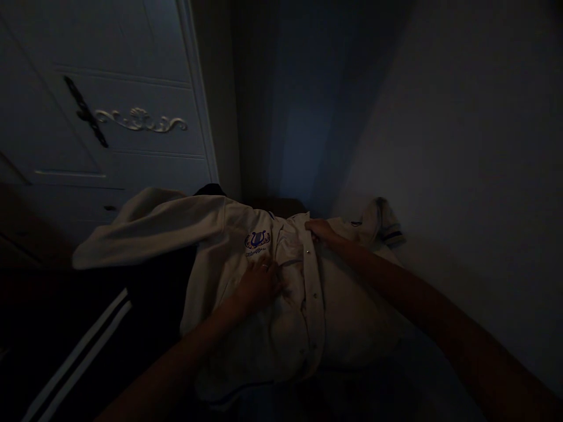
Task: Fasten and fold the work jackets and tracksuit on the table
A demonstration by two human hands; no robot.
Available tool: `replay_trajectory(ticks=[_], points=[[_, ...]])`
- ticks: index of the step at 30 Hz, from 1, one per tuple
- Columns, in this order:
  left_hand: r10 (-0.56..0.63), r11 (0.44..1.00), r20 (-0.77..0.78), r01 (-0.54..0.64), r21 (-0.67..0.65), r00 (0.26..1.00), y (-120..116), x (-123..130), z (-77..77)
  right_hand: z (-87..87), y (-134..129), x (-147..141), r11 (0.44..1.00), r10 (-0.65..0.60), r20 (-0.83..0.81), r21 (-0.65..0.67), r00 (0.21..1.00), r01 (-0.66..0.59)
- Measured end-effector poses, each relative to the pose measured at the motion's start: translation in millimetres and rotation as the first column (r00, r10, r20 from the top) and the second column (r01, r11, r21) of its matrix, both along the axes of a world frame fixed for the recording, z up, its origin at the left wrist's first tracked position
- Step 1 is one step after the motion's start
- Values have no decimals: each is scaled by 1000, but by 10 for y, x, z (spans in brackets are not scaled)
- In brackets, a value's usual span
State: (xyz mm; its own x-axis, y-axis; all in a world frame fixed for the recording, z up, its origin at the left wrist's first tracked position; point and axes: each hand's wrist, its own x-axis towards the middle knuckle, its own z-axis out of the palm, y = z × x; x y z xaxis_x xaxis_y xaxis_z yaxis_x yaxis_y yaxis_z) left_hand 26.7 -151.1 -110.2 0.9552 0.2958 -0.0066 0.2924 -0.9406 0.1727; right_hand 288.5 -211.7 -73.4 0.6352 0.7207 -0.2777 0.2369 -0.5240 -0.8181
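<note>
A light-coloured jacket (352, 305) with snap buttons down its front lies spread before me, its front partly open. A blue lyre emblem (257, 239) is embroidered on its chest. My right hand (322, 230) is closed on the upper part of the button strip (312, 293), near the collar. Lower and to the left, my left hand (259, 284), with a ring on one finger, rests on the jacket front just below the emblem. Its fingers look extended over the cloth, though the dim light blurs them. One sleeve (153, 228) stretches out to the left.
A white door (149, 88) with a dark handle (85, 111) and a scroll ornament (141, 120) stands at the back left. Dark cloth with white stripes (81, 351) lies at the lower left. A pale wall (475, 146) rises on the right.
</note>
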Motion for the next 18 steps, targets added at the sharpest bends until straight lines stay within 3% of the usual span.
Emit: replay_trajectory(ticks=[3, 5, 8, 10, 13, 18], points=[[-32, 999, -60, 29, -43, 998, 23, -14, 86, -77, 63, -200, 994, 111, -86, 14, 990, -110], [-37, 994, -98, 27, -102, 994, 74, 43, 162, -197, 92, -333, 960, 281, -108, 40, 954, -278], [37, 993, -112, -50, -110, 993, 195, 229, 254, -374, 157, -387, 883, 463, 108, 32, 880, -469], [77, 995, -69, -81, -65, 995, 298, 397, 283, -436, 197, -288, 902, 419, 284, -19, 863, -432], [84, 996, -12, -84, -19, 996, 477, 644, 266, -450, 152, -7, 955, 294, 442, -96, 847, -281], [124, 992, -15, -124, -12, 992, 744, 829, 2, -544, -330, 355, 954, 273, 596, -268, 755, -133]])
